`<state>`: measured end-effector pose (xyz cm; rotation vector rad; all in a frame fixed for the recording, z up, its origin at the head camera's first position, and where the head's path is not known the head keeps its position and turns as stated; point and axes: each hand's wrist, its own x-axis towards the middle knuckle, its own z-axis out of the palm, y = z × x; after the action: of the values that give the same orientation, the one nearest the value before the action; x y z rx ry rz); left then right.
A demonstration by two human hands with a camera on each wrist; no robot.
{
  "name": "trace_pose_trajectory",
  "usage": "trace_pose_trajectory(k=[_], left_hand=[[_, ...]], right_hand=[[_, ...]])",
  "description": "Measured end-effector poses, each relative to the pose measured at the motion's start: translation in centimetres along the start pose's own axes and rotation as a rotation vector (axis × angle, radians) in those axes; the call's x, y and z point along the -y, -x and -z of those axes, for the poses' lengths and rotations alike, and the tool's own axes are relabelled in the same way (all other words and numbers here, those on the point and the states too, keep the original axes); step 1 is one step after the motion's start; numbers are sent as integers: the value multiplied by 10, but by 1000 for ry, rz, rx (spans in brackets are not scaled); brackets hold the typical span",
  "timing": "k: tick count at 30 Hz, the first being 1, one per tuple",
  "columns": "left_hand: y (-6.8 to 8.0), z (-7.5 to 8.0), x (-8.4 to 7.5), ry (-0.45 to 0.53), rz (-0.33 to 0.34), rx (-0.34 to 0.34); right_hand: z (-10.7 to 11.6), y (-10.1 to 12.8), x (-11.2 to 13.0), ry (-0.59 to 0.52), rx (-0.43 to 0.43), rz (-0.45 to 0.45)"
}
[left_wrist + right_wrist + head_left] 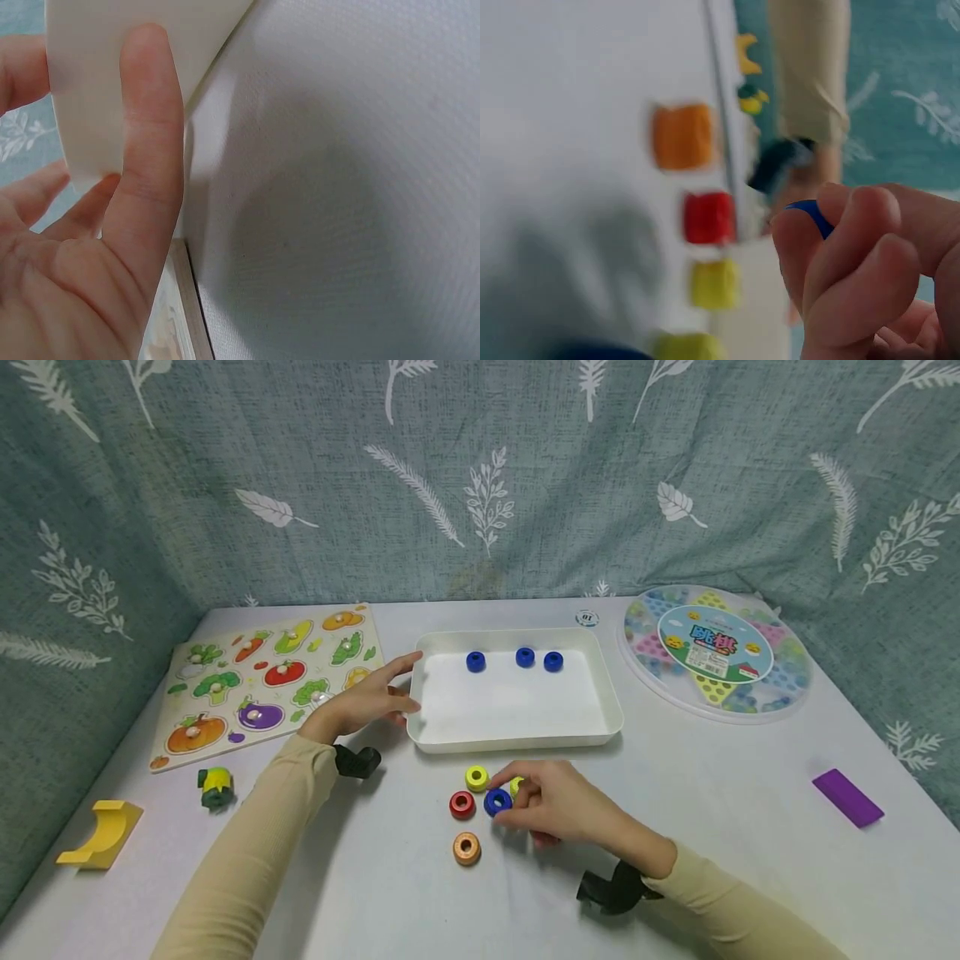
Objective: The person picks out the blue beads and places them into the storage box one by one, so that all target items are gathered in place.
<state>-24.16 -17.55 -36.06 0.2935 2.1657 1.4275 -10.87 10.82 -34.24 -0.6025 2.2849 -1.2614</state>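
Note:
My right hand (558,802) pinches a blue ring-shaped bead (498,802) above the table; a sliver of the bead (814,214) shows between thumb and fingers in the right wrist view. Close by lie a yellow bead (476,778), a red bead (462,805) and an orange bead (467,848). Another yellow bead (516,786) and a red piece (545,839) are partly hidden by this hand. My left hand (367,697) holds the left end of a white tray (517,743), its thumb (152,97) against the outer wall. Three blue beads (525,657) sit inside, along the far side.
A vegetable puzzle board (247,735) lies left of the tray. A round game box (716,643) is at back right, a purple block (848,797) at far right. A yellow curved block (101,837) and a small green-yellow piece (216,787) lie at left. A curtain (480,568) hangs behind.

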Motion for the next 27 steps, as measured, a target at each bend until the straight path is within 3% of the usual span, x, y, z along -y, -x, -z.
trace_pose_trajectory(k=[7, 14, 21, 27], left_hand=[[0, 1, 1, 21, 9, 11], [0, 1, 0, 25, 7, 17], [0, 0, -1, 9, 15, 4], [1, 0, -1, -3, 25, -14]], right_hand=[[49, -37, 22, -21, -112, -14], [89, -89, 30, 21, -187, -95], [92, -131, 16, 47, -164, -197], [86, -150, 4, 50, -149, -258]])
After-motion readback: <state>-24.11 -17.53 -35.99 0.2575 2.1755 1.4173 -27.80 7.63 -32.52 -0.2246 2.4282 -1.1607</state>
